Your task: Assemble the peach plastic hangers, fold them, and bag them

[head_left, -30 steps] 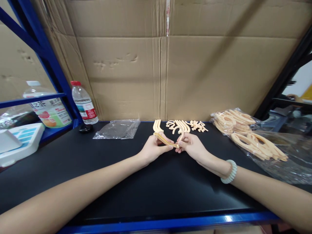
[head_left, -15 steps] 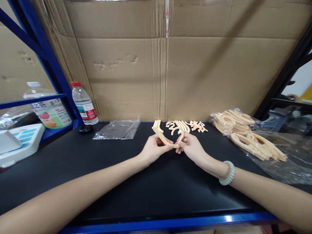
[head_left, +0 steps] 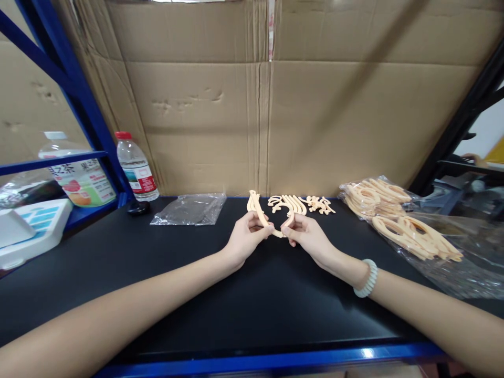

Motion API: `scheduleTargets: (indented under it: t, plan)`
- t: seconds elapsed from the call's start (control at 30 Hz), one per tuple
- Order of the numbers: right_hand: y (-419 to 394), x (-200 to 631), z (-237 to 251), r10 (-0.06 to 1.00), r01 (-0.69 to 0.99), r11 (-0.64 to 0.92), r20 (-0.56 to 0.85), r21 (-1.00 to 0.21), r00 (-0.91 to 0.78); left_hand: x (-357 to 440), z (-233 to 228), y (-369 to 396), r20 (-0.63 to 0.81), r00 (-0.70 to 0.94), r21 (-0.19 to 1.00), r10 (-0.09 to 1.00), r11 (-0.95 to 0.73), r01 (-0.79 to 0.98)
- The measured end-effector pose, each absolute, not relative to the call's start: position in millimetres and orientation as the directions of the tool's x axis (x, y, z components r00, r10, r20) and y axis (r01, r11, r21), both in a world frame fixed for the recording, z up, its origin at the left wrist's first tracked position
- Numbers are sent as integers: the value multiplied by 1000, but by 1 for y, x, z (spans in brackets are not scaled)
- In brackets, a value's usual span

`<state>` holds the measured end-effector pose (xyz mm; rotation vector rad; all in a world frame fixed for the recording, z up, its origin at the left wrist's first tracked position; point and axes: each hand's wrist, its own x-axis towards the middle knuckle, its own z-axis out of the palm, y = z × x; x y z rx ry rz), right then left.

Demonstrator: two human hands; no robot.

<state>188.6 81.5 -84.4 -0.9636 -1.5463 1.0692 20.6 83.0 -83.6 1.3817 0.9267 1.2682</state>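
Observation:
Between thumb and fingers, my left hand point(head_left: 247, 237) pinches a curved pale wooden piece point(head_left: 258, 208) that rises up and away from me. My right hand point(head_left: 306, 233) is closed on another curved wooden piece point(head_left: 290, 218), partly hidden by the fingers. The two pieces come together in a U shape low between my hands; whether they are joined I cannot tell. Just beyond lie several curved wooden strips point(head_left: 293, 202) in a row, with small knobbed wooden pieces point(head_left: 319, 205) to their right.
Clear plastic bags of wooden pieces point(head_left: 417, 236) lie on the right of the black table point(head_left: 220, 315). A flat plastic bag point(head_left: 189, 209), a red-capped bottle point(head_left: 137, 168) and a black round object point(head_left: 137, 208) are at the back left. Cardboard point(head_left: 197, 115) stands behind.
The left piece has tipped more upright, its far end now higher, and my left hand has shifted slightly left. My right hand has hardly moved, still holding its piece.

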Motion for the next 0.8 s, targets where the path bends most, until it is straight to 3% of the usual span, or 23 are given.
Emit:
scheduleTargets:
  t: [0.27,0.47,0.6,0.7,0.8]
  plan:
    - [81,188,-83,939,40,284,270,-958,-212,24,-81,80,205,126,979,971,-201,-38]
    - [84,186,-83,930,0,275,266,-961,-253,25,-80,77,208,273,976,939,-178,-129]
    - [97,202,-78,906,69,354,324,-933,-272,26,-81,78,163,235,977,958,-123,-176]
    - [116,223,-74,830,370,555,522,-745,-195,26,-81,80,125,184,973,975,-83,-217]
    - [135,240,-77,656,670,683,649,-292,-385,26,-79,81,100,170,968,980,-56,-245]
